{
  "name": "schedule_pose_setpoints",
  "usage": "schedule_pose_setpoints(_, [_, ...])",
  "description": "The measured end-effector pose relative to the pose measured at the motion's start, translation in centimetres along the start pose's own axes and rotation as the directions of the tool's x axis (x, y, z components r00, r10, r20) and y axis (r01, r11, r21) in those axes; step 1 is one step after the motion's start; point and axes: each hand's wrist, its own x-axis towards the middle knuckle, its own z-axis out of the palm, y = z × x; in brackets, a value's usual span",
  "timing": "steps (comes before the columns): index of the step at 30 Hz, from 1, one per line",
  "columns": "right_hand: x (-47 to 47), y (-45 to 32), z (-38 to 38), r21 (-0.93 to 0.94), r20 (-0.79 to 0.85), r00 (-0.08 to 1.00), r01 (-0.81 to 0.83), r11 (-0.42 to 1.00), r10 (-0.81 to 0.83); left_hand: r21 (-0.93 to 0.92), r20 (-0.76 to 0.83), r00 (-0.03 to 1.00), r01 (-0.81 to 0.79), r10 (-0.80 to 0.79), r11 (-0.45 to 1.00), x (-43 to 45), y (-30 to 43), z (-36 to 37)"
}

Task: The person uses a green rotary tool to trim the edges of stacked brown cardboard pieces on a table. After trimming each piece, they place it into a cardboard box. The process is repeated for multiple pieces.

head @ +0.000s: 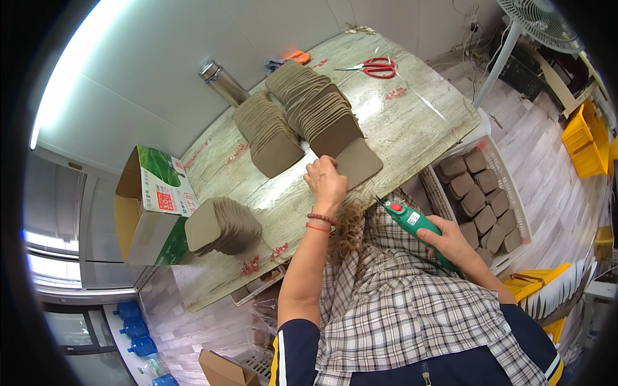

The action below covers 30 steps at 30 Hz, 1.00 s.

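My left hand point(326, 179) is at the near left edge of a flat brown rounded-square pad point(359, 163) on the table, its fingers curled at the pad. Whether they pinch it is hard to tell. My right hand point(446, 240) grips a green handheld power trimmer point(416, 223) with a red button, its pointed metal tip just off the table edge. Past the pad stand two long leaning rows of similar pads, a right row point(333, 130) and a left row point(276, 153). A third stack point(222, 226) is at the table's left. Curly brown trimmings point(348, 231) lie on my checked apron.
On the wood-patterned table point(425, 113) are red-handled scissors point(379, 67), a steel flask point(223, 83) and an orange-handled object point(297, 57). An open carton point(161, 212) stands left. A white crate point(524, 212) of pads is at the right, near a fan point(540, 21) and yellow bins point(585, 140).
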Motion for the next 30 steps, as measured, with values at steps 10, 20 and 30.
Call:
schedule_pose_setpoints(10, [-0.3, -1.2, -0.2, 0.031, -0.017, 0.999, -0.031, 0.999, 0.032, -0.035, 0.071, 0.995, 0.074, -0.071, 0.997, -0.2, -0.6, -0.2])
schedule_pose_setpoints(20, [0.3, -3.2, 0.6, -0.011, -0.05, 0.999, 0.022, 1.0, -0.022, -0.98, 0.197, 0.956, 0.19, -0.216, -0.053, -6.9, 0.8, -4.5])
schedule_pose_setpoints(30, [0.1, -5.6, 3.0, -0.071, -0.022, 0.987, 0.16, 0.985, -0.162, -0.72, 0.258, 0.904, -0.055, -0.341, -0.692, -8.9, 2.0, -4.1])
